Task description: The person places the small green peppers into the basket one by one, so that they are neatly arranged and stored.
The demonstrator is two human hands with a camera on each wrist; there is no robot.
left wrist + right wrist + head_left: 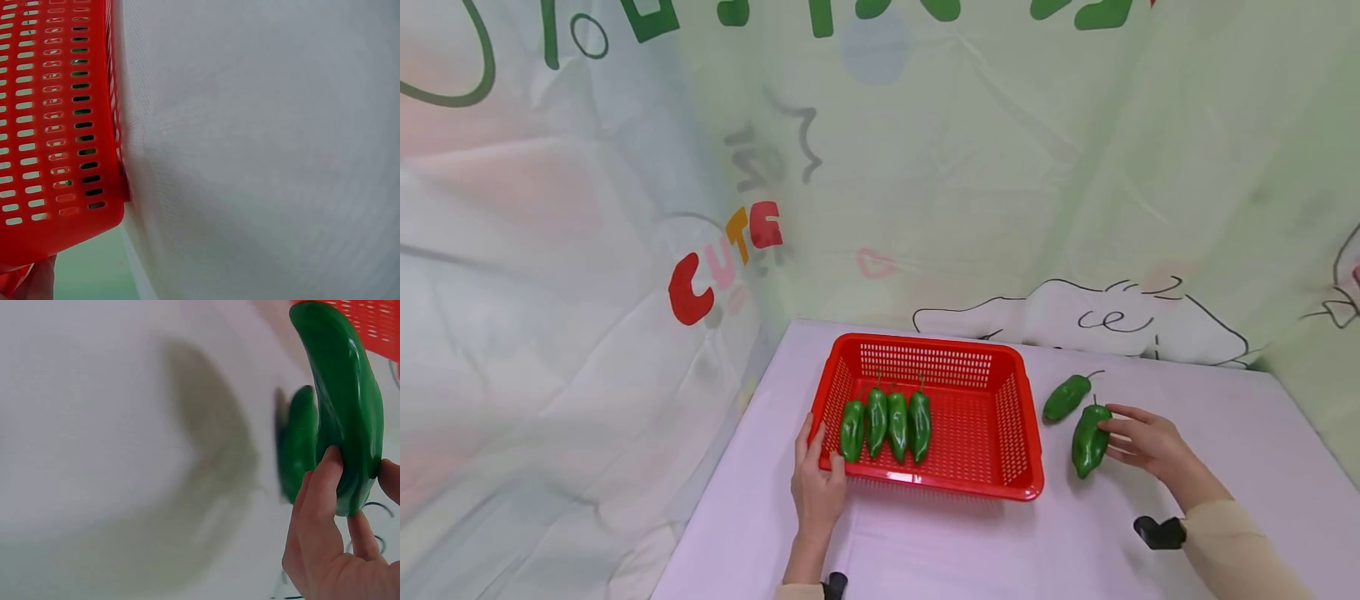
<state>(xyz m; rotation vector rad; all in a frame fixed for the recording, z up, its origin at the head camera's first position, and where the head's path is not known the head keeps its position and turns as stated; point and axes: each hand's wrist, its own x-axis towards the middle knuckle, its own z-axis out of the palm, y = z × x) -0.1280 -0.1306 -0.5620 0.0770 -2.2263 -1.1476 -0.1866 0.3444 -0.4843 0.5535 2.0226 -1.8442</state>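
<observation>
A red perforated plastic basket (pixel 958 433) stands on the table with several green peppers (pixel 897 427) side by side in its left half. My left hand (pixel 818 487) grips the basket's near left corner, thumb over the rim; in the left wrist view only a fingertip (pixel 39 281) shows below the basket wall (pixel 56 125). Right of the basket, my right hand (pixel 1150 446) pinches a green pepper (pixel 350 406) near its stem end, holding it above the table. Another green pepper (pixel 1066 398) lies on the table just behind it, its stem pointing right.
A pale cloth covers the table (pixel 940 546). Hanging fabric (pixel 970 183) with printed letters and drawings encloses the back and left side. The basket's right wall stands a short way left of the held pepper.
</observation>
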